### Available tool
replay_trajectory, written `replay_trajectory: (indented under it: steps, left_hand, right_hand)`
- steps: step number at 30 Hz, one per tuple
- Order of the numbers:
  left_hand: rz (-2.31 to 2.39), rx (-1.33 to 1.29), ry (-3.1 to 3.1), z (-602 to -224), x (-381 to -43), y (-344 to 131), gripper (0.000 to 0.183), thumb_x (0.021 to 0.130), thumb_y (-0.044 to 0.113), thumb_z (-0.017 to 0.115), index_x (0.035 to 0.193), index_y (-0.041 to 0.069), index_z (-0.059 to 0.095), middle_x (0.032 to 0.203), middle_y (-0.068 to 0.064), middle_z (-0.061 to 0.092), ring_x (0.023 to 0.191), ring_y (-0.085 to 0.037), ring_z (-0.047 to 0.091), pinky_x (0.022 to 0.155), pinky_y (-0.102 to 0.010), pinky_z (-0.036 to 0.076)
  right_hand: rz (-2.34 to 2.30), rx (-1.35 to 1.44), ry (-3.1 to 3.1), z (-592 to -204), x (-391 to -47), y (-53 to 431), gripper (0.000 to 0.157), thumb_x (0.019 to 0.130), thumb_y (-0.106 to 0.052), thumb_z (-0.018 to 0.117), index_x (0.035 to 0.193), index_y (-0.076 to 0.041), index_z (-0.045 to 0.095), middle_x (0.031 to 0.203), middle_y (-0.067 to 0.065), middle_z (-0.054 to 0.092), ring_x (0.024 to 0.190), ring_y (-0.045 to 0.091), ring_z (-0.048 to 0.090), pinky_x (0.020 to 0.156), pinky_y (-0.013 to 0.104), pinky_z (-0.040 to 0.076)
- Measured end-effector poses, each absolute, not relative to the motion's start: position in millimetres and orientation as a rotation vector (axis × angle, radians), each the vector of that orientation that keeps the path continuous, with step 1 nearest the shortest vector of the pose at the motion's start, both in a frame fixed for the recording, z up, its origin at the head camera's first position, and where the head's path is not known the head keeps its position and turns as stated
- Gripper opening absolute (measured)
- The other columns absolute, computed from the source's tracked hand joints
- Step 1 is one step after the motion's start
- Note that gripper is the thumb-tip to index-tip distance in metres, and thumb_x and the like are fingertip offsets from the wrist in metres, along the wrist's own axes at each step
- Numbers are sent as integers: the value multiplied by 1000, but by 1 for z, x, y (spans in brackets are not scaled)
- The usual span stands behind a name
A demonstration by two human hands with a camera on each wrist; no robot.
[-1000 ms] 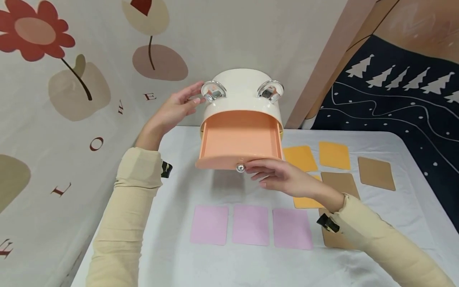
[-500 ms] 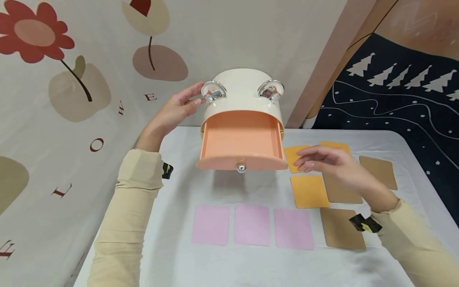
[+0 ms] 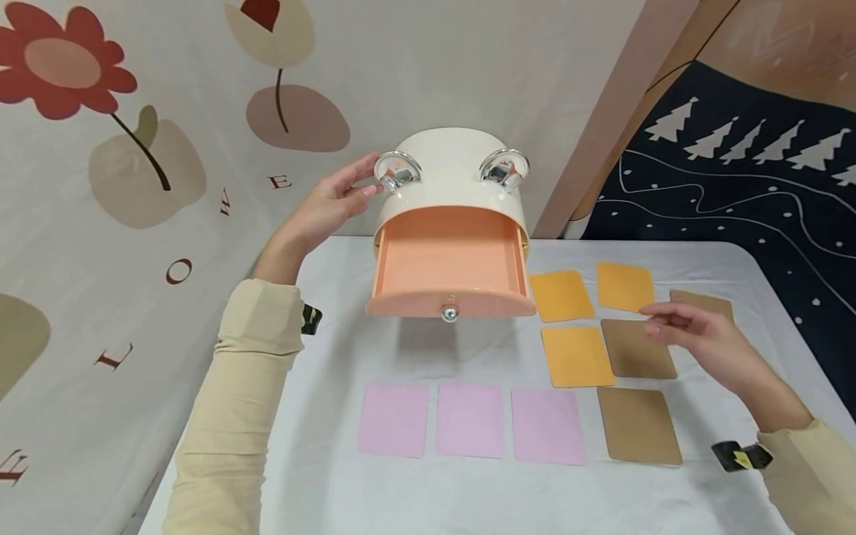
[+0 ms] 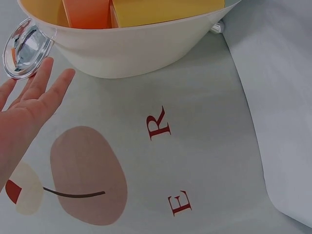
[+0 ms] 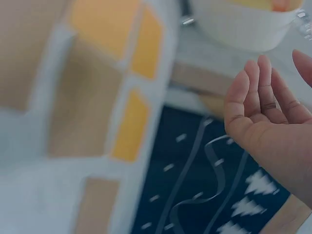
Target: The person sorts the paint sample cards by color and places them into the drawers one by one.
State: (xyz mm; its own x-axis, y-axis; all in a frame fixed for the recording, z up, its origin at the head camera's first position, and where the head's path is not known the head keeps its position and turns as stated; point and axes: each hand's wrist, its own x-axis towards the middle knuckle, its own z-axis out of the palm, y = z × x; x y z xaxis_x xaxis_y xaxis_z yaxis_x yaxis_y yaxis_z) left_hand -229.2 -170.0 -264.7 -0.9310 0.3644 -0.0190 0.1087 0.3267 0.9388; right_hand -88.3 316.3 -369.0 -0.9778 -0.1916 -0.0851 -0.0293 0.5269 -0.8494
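Right hand (image 3: 702, 338) hides one brown card (image 3: 702, 305) (mostly) — right-wrist view blurred.

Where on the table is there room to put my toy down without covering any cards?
The table is bare along its left side, beside the pink cards, and in the strip under the open orange drawer. The front edge below the pink cards is free too. The right half is crowded with orange cards and brown cards, and the right hand hovers there.
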Motion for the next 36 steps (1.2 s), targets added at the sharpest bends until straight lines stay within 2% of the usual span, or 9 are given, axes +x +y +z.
replay_trajectory:
  steps: [4, 6, 9, 13, 20, 24, 30, 36]
  left_hand:
    - [1641, 435, 2378, -264, -229, -170, 55, 96, 14, 47, 146, 20, 24, 145, -6, 31, 127, -18, 36, 104, -39, 31]
    - [1640, 435, 2382, -264, -229, -170, 55, 96, 14, 47, 146, 19, 24, 145, -6, 31, 126, -18, 37, 104, -39, 32]
    - [1646, 433, 2379, -265, -229, -171, 56, 96, 14, 48, 146, 19, 24, 145, -6, 31, 126, -18, 37, 103, -39, 32]
    - [1656, 433, 2367, -265, -228, -171, 56, 95, 14, 48, 146, 19, 24, 145, -6, 31, 125, -18, 37, 103, -38, 32]
    - [1649, 442, 2368, -264, -229, -170, 56, 96, 14, 48, 146, 19, 24, 145, -6, 31, 125, -18, 37, 103, -39, 33]
    - [1640, 436, 2371, -264, -229, -170, 56, 96, 15, 48, 146, 20, 24, 145, -5, 31, 125, -18, 38, 103, -39, 33]
    - [1644, 435, 2374, -265, -229, -170, 57, 96, 14, 48, 146, 19, 23, 144, -6, 31, 125, -19, 38, 102, -42, 33]
    - [1652, 437, 2374, -264, -227, -170, 57, 95, 12, 48, 146, 17, 23, 144, -7, 31, 125, -20, 38, 102, -41, 34]
  right_hand:
    - [-1375, -120, 2580, -395, -74, 342, 28, 94, -14, 52, 117, 2, 52, 99, -19, 59, 85, 0, 57, 70, 14, 47]
    - [-1328, -67, 2569, -408, -67, 352, 32, 95, -15, 51, 118, 8, 49, 98, -17, 59, 83, 0, 56, 68, 16, 47]
    - [-1227, 26, 2555, -426, -57, 363, 40, 93, -18, 54, 118, 12, 48, 96, -8, 61, 79, 1, 54, 65, 20, 47]
    - [-1104, 124, 2538, -446, -45, 366, 46, 89, -22, 61, 117, 11, 50, 94, 4, 60, 75, 4, 51, 62, 23, 45]
    - [-969, 204, 2591, -463, -38, 359, 61, 79, -35, 70, 116, 9, 51, 96, 10, 49, 80, 17, 41, 61, 21, 37]
    - [-939, 146, 2640, -466, -39, 354, 56, 77, -27, 73, 113, 10, 51, 95, 12, 46, 83, 22, 38, 61, 22, 34]
    - [-920, 54, 2714, -468, -39, 350, 43, 70, -11, 78, 101, 9, 54, 87, 11, 44, 78, 22, 37, 59, 24, 32]
    - [-898, 56, 2728, -468, -40, 350, 34, 70, -4, 76, 93, 7, 55, 87, 11, 45, 81, 24, 38, 61, 22, 34]
